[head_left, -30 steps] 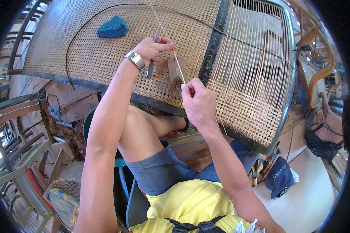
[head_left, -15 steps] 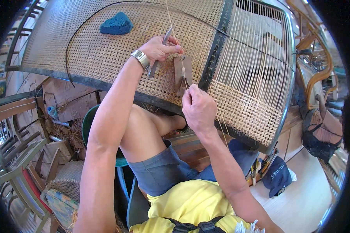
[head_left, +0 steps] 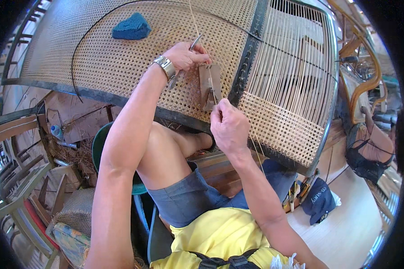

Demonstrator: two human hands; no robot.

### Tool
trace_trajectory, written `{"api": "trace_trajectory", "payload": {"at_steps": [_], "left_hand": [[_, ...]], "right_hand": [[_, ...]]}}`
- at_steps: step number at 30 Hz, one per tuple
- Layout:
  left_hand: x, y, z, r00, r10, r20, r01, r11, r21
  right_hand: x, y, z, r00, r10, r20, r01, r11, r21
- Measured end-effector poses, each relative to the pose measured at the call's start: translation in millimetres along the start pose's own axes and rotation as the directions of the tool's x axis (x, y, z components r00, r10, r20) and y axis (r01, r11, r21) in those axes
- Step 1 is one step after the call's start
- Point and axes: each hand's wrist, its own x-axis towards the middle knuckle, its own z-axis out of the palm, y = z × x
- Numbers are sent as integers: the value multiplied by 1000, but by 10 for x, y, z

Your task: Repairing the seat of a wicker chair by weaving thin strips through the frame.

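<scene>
My left hand [head_left: 187, 57], with a metal watch at the wrist, is closed round a thin metal knife [head_left: 195, 42] and also pinches a pale cane strand [head_left: 193, 19]. From there the strand runs over a small wooden block [head_left: 215, 75] that has a metal piece near its lower end. Just below the block, my right hand [head_left: 231, 127] is closed on the strand, whose tail [head_left: 258, 154] hangs past the wrist. The block lies on a woven cane panel [head_left: 121, 67] in a dark frame. Fingertips of the right hand are partly hidden.
A blue spongy lump [head_left: 131, 28] rests on the panel, and a dark thin rod [head_left: 74, 60] arches across it. To the right is a part-woven section [head_left: 283, 121]. A dark cap [head_left: 319, 201] lies lower right beside hand tools [head_left: 296, 195]. Chair frames [head_left: 27, 179] crowd the left.
The whole scene has shifted slightly in view. Both hands keep their holds, and their places over the block are nearly the same.
</scene>
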Motion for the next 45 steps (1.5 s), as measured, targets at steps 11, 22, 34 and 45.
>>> {"api": "trace_trajectory", "payload": {"at_steps": [11,22,34,45], "left_hand": [[-415,236,72,879,10,-477,217,882,419],[-806,-265,328,970,233,-64,-114,677,727],[-862,-141,365,974,226,-19,-130,622,773],[-885,-179,516,956,267,-122,-12,451,893]], "right_hand": [[-61,111,226,906,359,226,-414,864,287],[-72,241,427,761,552,342,-624,477,619],[-53,259,414,742,542,394,-639,395,660],[-24,312,314,805,484,344,-594,648,477]]}}
